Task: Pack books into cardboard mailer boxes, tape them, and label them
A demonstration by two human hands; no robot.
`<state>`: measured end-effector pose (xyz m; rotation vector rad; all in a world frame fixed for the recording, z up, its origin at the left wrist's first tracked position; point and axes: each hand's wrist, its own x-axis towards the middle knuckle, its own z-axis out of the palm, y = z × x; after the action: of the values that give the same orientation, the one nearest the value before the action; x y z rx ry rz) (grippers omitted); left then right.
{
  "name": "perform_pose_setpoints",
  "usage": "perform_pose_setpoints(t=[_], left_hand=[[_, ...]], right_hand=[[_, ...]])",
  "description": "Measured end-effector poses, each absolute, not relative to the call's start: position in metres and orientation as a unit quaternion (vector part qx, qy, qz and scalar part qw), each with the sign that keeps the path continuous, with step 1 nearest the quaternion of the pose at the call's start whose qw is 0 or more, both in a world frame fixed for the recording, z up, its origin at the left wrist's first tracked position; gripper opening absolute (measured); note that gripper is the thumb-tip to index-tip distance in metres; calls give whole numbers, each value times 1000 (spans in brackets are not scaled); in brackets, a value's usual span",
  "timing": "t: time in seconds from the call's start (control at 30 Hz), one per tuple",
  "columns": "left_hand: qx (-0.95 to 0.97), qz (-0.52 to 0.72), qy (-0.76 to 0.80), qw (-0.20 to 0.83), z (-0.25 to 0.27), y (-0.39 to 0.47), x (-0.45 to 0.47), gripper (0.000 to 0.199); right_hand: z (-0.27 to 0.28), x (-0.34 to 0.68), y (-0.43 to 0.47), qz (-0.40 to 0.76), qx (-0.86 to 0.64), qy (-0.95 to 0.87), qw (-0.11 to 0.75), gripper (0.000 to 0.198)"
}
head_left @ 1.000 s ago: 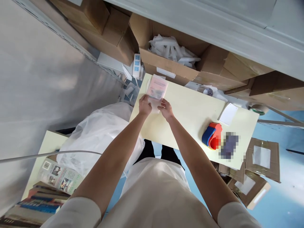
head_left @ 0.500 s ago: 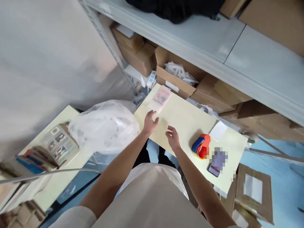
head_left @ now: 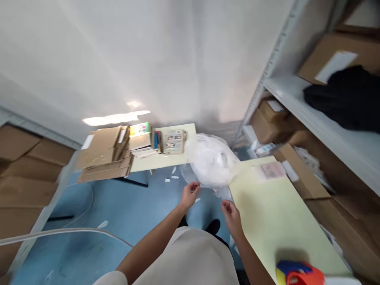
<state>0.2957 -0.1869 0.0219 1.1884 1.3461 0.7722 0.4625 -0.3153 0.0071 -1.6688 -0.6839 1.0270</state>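
My left hand (head_left: 190, 194) hovers over the gap between two tables, its fingers curled toward the thumb. Nothing shows in it. Just beyond its fingertips lies a large, puffy white plastic bag (head_left: 212, 160), which bridges the two tables; whether hand and bag touch I cannot tell. Beside the near table's left edge is my right hand (head_left: 231, 213), fingers loosely bent together, with nothing visible in them. A pink printed packet (head_left: 272, 170) lies at that table's far end. A red, blue and yellow tape dispenser (head_left: 299, 273) is cut off by the bottom edge.
Books (head_left: 174, 142) and flattened cardboard (head_left: 99, 148) lie on the far table (head_left: 190, 128). To the right, a metal shelf (head_left: 320, 103) holds cartons and black cloth. A white cable (head_left: 74, 229) crosses at lower left. Paper scraps litter the blue floor (head_left: 139, 206).
My view has swung left, toward the far table and wall. Both hands have moved off the near table toward the bag and gap, and their fingers have curled in.
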Motion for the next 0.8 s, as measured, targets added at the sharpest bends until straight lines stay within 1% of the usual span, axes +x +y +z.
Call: perform_pose_setpoints(t=[0.17,0.37,0.5,0.67,0.8], left_hand=[[381,418,617,547,24,-170,191,17],[283,457,673,508,29,-153,48,18],[226,468,700,490,33,-149,-33,23],[170,480,716,478,31,-130,-104,28],[121,495,716,477,19,-90,-135,24]], right_hand=[[13,398,-249,462,-644,-389,470,36],[12,273,-175,523,-590,-477,388,32],[14,191,-138,560,-544,-521,344,31],[16,114,-91,585,-509,-555,301,28],[10,64,-42,590,-502,-574,267,27]])
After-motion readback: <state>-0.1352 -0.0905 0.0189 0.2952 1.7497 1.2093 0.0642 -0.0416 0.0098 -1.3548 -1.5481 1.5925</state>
